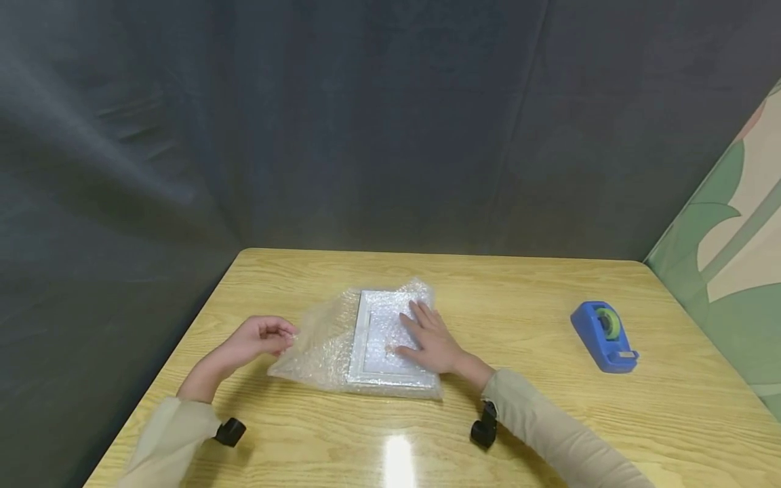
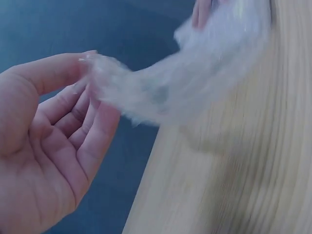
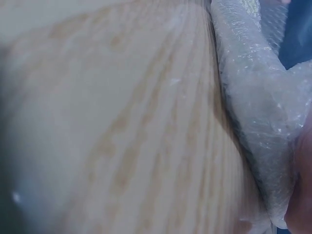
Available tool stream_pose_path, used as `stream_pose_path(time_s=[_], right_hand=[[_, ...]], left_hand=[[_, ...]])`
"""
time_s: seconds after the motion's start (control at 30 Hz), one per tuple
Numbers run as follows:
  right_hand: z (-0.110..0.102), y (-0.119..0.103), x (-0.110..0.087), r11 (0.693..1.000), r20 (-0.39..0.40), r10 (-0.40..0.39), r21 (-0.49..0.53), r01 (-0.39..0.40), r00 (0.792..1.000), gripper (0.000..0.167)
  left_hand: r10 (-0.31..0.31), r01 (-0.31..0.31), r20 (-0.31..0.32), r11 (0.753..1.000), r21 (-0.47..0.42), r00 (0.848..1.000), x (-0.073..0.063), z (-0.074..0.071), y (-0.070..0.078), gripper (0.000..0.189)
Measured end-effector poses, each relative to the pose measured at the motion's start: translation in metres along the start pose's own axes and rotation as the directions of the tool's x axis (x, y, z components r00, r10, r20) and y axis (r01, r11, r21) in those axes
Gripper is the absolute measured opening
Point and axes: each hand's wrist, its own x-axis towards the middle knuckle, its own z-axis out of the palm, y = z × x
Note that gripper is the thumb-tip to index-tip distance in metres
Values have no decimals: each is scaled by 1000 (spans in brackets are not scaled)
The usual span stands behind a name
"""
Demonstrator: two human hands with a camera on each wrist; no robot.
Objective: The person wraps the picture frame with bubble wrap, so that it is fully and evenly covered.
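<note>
A white picture frame (image 1: 361,339) lies on the table inside clear bubble wrap (image 1: 323,346). My left hand (image 1: 262,339) pinches the wrap's left end between thumb and fingers and lifts it off the table. In the left wrist view the pinched bubble wrap (image 2: 161,92) runs from the left hand's fingertips toward the frame. My right hand (image 1: 432,342) lies flat with spread fingers on the wrapped frame's right half. Along the table, the right wrist view shows the wrapped edge of bubble wrap (image 3: 258,97), with only part of the right hand (image 3: 301,190) visible.
A blue tape dispenser (image 1: 604,337) with a greenish tape roll stands on the right side of the wooden table (image 1: 518,291). A dark curtain (image 1: 390,129) hangs behind and to the left. A leaf-patterned panel (image 1: 732,257) borders the right side.
</note>
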Motion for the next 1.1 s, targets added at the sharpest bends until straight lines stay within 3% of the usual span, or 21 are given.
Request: stream_pose_path(time_s=[0.3, 0.53, 0.67, 0.8, 0.9, 1.1], right_hand=[[1, 1, 0, 1000, 4, 5, 4, -5, 1000, 56], [1, 1, -1, 1000, -2, 19, 21, -19, 1000, 48], [1, 0, -1, 999, -17, 31, 40, -31, 999, 46], [2, -1, 0, 997, -33, 43, 71, -41, 999, 43], [1, -2, 1, 994, -15, 58, 92, -57, 998, 43], [-1, -1, 2, 991, 24, 73, 113, -75, 997, 50]], left_hand=[[106, -101, 16, 976, -191, 994, 35, 57, 20, 35], [204, -177, 106, 959, -222, 973, 58, 106, 27, 30], [218, -186, 121, 956, -228, 968, 71, 130, 23, 27], [191, -165, 137, 969, -184, 972, 79, 147, 18, 25], [181, -171, 135, 982, -83, 974, 82, 155, 17, 22], [212, -221, 89, 968, 115, 973, 85, 167, 16, 17]])
